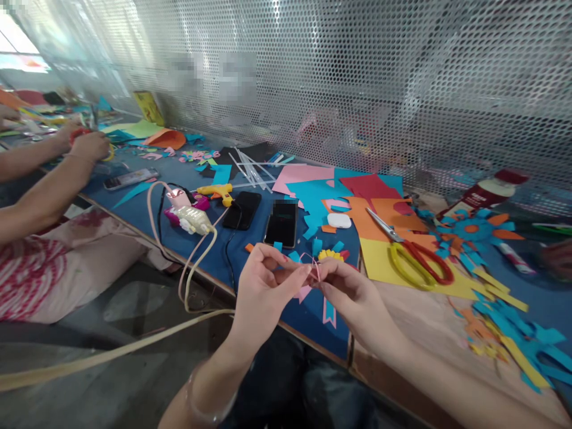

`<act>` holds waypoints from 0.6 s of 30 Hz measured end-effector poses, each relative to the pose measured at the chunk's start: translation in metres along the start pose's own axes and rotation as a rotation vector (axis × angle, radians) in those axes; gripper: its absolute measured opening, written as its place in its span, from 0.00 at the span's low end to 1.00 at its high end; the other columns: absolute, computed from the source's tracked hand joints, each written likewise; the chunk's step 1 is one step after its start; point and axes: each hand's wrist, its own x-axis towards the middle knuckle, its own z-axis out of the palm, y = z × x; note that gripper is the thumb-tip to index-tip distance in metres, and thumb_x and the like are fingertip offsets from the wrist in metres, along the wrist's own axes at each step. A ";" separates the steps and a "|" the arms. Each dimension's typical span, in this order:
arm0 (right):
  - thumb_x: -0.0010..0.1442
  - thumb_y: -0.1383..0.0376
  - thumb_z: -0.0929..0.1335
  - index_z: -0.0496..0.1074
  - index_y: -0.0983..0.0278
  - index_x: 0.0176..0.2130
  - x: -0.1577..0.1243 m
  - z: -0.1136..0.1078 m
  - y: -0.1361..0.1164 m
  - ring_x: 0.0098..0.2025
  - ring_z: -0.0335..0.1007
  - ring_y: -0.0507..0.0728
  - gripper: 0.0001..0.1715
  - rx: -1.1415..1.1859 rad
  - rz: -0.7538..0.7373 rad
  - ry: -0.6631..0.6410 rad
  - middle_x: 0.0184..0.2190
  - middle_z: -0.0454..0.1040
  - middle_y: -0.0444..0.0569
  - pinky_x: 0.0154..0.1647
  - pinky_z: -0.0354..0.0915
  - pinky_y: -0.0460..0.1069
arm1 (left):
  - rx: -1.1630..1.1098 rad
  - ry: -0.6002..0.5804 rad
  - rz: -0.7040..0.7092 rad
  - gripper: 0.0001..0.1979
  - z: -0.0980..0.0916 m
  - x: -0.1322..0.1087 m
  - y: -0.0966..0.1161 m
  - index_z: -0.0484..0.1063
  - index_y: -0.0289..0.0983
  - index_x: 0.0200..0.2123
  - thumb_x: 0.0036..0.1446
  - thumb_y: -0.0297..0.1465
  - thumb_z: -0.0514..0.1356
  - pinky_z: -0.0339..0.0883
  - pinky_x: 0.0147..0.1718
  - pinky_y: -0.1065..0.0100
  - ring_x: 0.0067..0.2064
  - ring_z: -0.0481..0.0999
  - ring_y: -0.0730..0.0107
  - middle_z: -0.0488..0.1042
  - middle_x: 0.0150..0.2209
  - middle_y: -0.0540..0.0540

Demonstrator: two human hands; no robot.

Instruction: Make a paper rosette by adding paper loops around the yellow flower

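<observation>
Pink strip between both hands, long axis in an upward arch.

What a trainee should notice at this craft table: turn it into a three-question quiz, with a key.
1. What colour is the thin strip between the fingers of the left hand and the right hand? A green, B pink, C black
2. True or false: the scissors lie across the orange paper and the yellow paper.
3. Which lies farther left in the picture: the glue gun or the white case?

Key: 1 B; 2 true; 3 the glue gun.
</observation>
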 end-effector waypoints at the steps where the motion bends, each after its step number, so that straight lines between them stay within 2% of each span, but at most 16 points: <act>1: 0.62 0.64 0.67 0.69 0.58 0.36 0.000 0.000 0.000 0.36 0.69 0.49 0.01 0.000 -0.001 0.001 0.35 0.68 0.41 0.39 0.66 0.45 | 0.000 0.000 -0.002 0.13 0.000 0.000 0.000 0.61 0.39 0.32 0.53 0.25 0.66 0.78 0.35 0.68 0.34 0.81 0.70 0.77 0.28 0.52; 18: 0.60 0.62 0.68 0.68 0.60 0.34 0.000 0.001 0.000 0.36 0.68 0.52 0.04 0.017 0.008 0.018 0.34 0.68 0.44 0.39 0.66 0.49 | -0.001 0.005 -0.013 0.13 0.002 -0.002 0.002 0.61 0.39 0.32 0.52 0.26 0.66 0.79 0.35 0.66 0.34 0.81 0.68 0.77 0.28 0.52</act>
